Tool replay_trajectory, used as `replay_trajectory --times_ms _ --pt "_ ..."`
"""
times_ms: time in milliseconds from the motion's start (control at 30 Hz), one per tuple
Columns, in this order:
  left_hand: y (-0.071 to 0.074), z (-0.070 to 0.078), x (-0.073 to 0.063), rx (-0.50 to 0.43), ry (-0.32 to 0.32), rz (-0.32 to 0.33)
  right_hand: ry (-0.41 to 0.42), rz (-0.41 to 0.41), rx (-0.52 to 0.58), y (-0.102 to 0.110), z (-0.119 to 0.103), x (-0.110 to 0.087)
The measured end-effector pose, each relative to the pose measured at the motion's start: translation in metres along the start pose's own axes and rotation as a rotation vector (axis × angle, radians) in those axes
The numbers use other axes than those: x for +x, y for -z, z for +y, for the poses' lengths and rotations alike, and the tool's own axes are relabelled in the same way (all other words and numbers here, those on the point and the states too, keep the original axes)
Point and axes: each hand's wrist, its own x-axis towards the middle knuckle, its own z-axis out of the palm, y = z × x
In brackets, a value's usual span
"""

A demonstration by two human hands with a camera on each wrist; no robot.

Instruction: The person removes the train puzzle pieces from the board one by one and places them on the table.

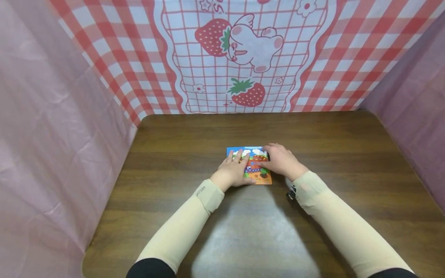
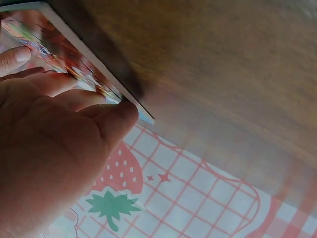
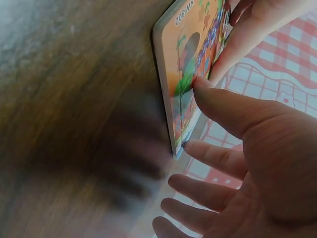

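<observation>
A small, thin picture board (image 1: 251,164) with rounded corners lies on the wooden table. Its print shows blue sky, white clouds and an orange ground, and "KW-802" is printed near one corner in the right wrist view (image 3: 185,54). Across the board's left part my left hand (image 1: 233,172) rests with fingers spread, covering some of the picture. At the right edge is my right hand (image 1: 281,160). Its thumb (image 3: 210,94) touches the printed face and its index fingertip is right at the edge, while the other fingers extend past the board.
The brown table (image 1: 167,170) extends around the board on all sides. Behind it hangs a red-checked cloth (image 1: 250,58) with strawberries, and pink curtains (image 1: 52,135) flank both sides. A small black object (image 1: 291,194) shows by the right wrist.
</observation>
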Motion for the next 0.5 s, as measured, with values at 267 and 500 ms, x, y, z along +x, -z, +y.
replay_trajectory --times_ms 267,500 --pt "-0.001 -0.002 0.004 0.012 -0.005 0.006 -0.021 0.013 0.033 0.001 -0.002 0.008" --pt "-0.002 -0.002 0.004 0.015 -0.007 0.008 -0.047 -0.005 0.039 0.002 -0.003 0.016"
